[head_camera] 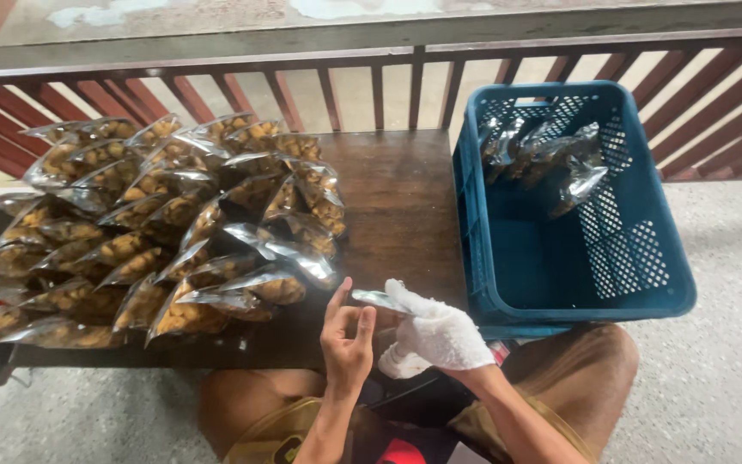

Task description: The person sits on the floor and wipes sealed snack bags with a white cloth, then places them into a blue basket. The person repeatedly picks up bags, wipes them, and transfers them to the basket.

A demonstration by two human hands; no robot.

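At the near edge of the dark wooden table [397, 206], the head view shows the left hand [347, 337], fingers together, pinching a small clear bag [380, 300], while the right hand [440, 331], wrapped in white cloth, clamps its other end. Filled snack bags [173, 232] are heaped to the left; a blue crate [560, 296] sits right. Holding the bag's edge flat and taut would likely serve best.

My left hand [347, 333] is bare and raised, palm turned toward me, thumb and fingers pinched together at the tips. My right hand [437, 331] wears a white glove, fingers curled closed, both forearms bent inward.
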